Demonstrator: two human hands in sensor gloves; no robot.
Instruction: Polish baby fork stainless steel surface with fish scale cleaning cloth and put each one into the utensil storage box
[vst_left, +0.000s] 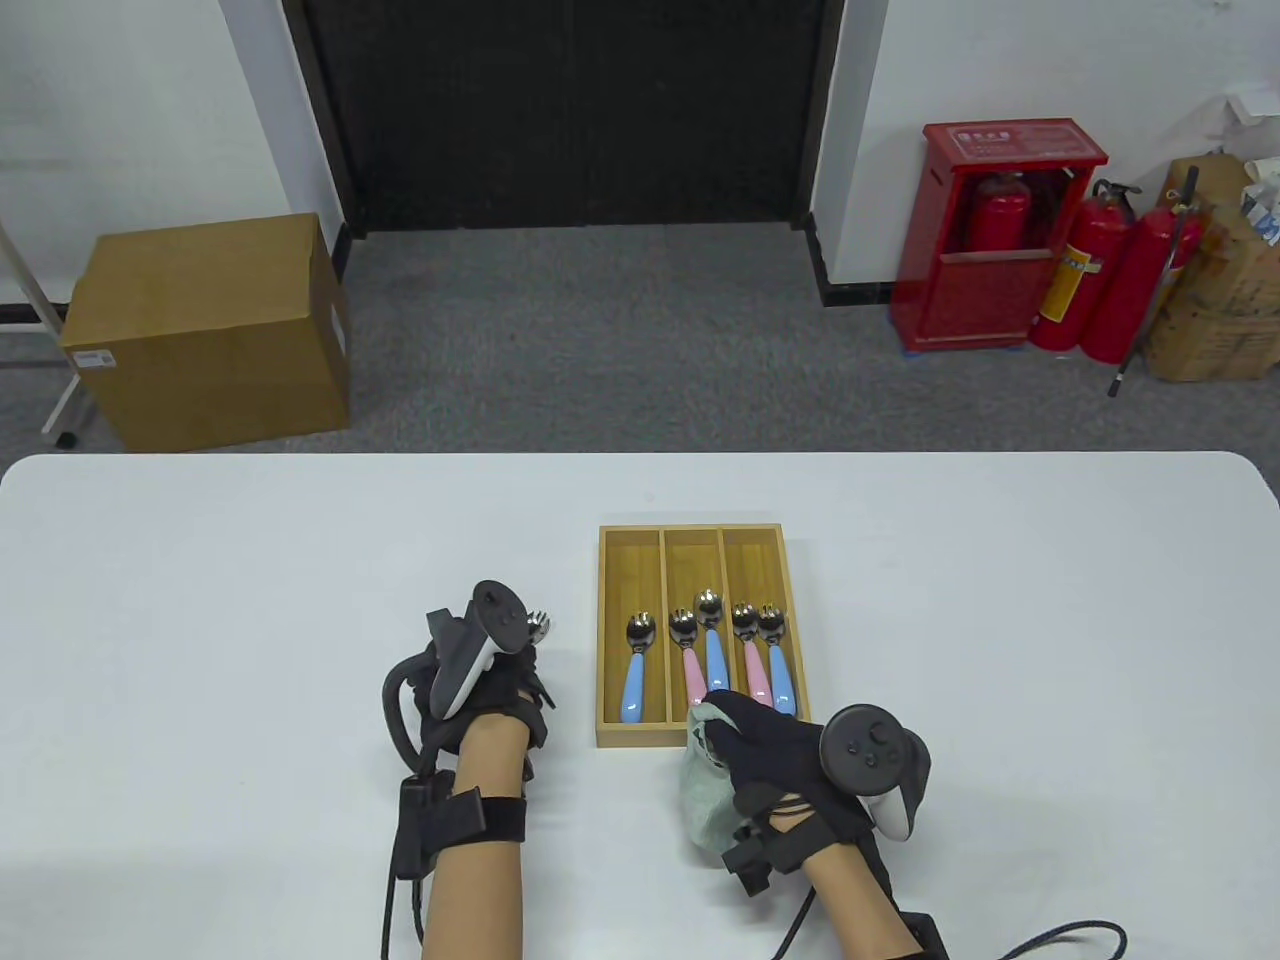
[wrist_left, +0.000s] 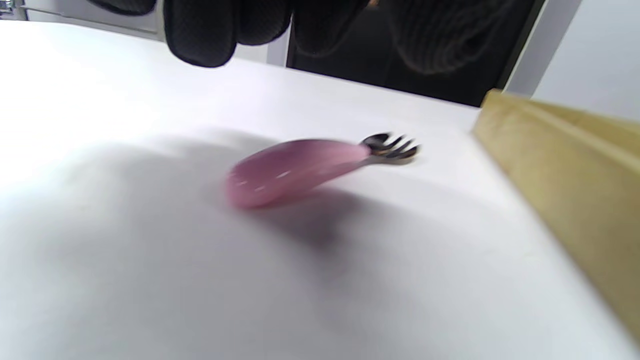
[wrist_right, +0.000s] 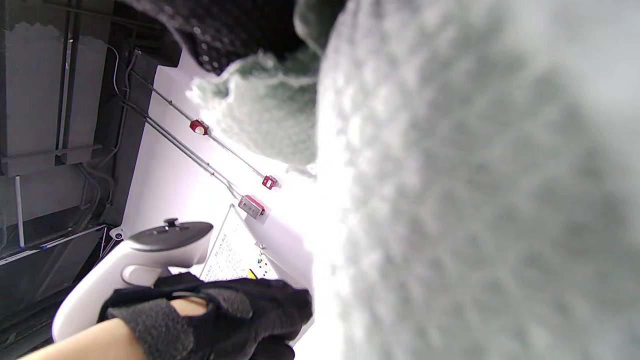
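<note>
A pink-handled baby fork (wrist_left: 295, 170) lies on the white table just left of the wooden utensil box (vst_left: 603, 640), its steel tines (vst_left: 540, 625) pointing away from me. My left hand (vst_left: 520, 665) hovers right over it; its gloved fingers (wrist_left: 200, 35) hang above the handle and do not touch it. My right hand (vst_left: 765, 750) grips a bunched pale green cloth (vst_left: 705, 800) at the box's near right corner. The cloth (wrist_right: 450, 200) fills most of the right wrist view. In the box lie several forks: one blue (vst_left: 635, 680) on the left, a pink and a blue one in each other compartment.
The box wall (wrist_left: 565, 200) stands close to the right of the loose fork. Bare white table (vst_left: 250, 600) stretches to the left, the right and behind the box. Beyond the far edge, a cardboard box and red fire extinguishers stand on the floor.
</note>
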